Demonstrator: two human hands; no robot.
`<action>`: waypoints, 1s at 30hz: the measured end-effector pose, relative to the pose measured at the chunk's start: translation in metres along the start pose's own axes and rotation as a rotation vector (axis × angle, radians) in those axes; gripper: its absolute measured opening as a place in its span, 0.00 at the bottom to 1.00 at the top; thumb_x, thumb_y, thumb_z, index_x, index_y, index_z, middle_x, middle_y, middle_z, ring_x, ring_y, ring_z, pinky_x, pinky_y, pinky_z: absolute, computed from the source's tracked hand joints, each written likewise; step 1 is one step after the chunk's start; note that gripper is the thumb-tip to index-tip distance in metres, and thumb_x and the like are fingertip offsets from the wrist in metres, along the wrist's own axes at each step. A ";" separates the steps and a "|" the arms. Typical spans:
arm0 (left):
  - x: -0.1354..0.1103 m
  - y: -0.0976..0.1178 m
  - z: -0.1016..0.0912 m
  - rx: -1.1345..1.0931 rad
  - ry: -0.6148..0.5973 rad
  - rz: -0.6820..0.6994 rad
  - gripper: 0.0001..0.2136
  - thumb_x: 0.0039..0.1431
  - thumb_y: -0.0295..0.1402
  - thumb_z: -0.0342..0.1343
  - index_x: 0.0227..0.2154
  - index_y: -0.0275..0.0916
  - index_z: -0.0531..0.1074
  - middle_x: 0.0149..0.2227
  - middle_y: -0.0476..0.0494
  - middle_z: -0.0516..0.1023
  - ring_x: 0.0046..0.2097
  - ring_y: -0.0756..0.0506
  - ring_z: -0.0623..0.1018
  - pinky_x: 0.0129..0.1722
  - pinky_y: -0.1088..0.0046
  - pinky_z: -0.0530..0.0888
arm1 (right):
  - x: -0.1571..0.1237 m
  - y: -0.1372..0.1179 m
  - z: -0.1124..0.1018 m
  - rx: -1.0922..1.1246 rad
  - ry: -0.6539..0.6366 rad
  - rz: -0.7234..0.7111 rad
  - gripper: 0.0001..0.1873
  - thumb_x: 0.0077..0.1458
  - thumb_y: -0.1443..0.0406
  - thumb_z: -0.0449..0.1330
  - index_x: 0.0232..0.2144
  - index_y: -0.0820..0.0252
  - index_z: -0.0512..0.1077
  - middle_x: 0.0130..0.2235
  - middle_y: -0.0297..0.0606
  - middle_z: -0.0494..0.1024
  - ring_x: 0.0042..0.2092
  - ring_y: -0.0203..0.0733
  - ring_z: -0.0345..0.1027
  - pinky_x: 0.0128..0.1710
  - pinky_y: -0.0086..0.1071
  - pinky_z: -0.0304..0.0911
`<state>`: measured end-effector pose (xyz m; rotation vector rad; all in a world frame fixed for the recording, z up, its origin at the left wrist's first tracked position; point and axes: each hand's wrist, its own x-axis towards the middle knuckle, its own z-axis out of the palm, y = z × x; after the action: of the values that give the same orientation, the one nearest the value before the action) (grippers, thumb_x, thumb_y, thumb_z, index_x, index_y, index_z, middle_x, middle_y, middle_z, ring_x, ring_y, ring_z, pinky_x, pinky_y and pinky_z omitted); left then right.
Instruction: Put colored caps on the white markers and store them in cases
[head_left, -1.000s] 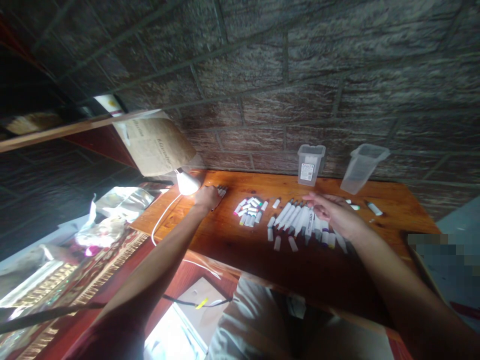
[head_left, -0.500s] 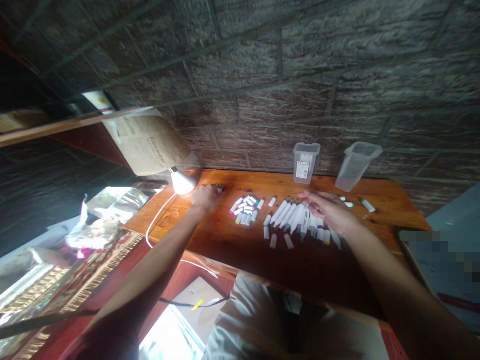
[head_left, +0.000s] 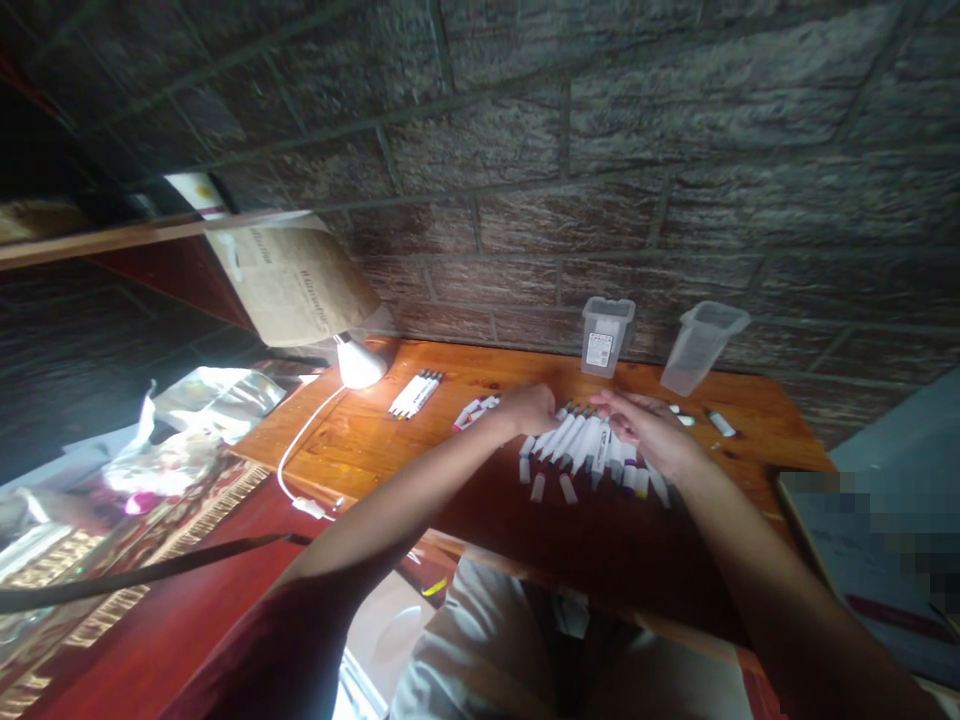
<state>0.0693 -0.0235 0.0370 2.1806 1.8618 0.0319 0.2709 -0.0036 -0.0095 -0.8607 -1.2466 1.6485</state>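
1. On the left of the frame I saw a lamp [head_left: 361, 365]; at the right, two clear containers [head_left: 598, 345] stood behind.
2. The left hand [head_left: 531, 410] hid part of the caps [head_left: 475, 411].
3. Right of centre lay the markers [head_left: 579, 440], beside the left fingers, partly behind the right hand [head_left: 651, 432].
4. All visible fingers were bent; whether gripping, I could not tell.

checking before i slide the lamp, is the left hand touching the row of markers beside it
Apart. The head view plainly shows wooden tabletop between the left hand and the marker row by the lamp.
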 end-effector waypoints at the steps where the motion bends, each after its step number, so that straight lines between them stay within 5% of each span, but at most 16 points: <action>1: 0.002 0.002 0.000 -0.003 -0.012 -0.007 0.08 0.49 0.35 0.59 0.26 0.38 0.81 0.30 0.38 0.82 0.35 0.41 0.79 0.33 0.71 0.68 | 0.000 0.000 0.000 0.004 0.006 0.002 0.20 0.43 0.50 0.72 0.32 0.61 0.83 0.28 0.36 0.75 0.22 0.26 0.52 0.19 0.27 0.36; 11: 0.020 -0.013 0.008 -0.312 -0.036 -0.052 0.12 0.37 0.33 0.64 0.10 0.38 0.67 0.13 0.48 0.64 0.24 0.46 0.69 0.26 0.70 0.60 | -0.001 -0.005 0.003 0.004 0.036 0.006 0.22 0.40 0.50 0.73 0.31 0.61 0.83 0.28 0.36 0.76 0.21 0.25 0.51 0.19 0.26 0.37; 21: 0.011 -0.017 0.025 -1.255 -0.027 0.159 0.21 0.42 0.50 0.64 0.22 0.38 0.63 0.19 0.58 0.55 0.21 0.57 0.55 0.21 0.78 0.54 | -0.006 -0.007 0.012 -0.147 0.105 0.045 0.27 0.39 0.45 0.71 0.33 0.61 0.82 0.30 0.38 0.79 0.24 0.28 0.57 0.22 0.25 0.49; 30: 0.003 -0.010 0.035 -1.613 -0.108 0.223 0.17 0.43 0.39 0.71 0.25 0.33 0.71 0.19 0.57 0.59 0.20 0.59 0.56 0.20 0.79 0.50 | -0.012 -0.001 0.025 -0.093 0.006 -0.005 0.19 0.44 0.50 0.72 0.35 0.55 0.81 0.31 0.32 0.78 0.24 0.28 0.57 0.23 0.25 0.51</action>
<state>0.0667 -0.0256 0.0001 1.0888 0.7926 1.0112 0.2534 -0.0236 -0.0017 -0.9177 -1.3290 1.5932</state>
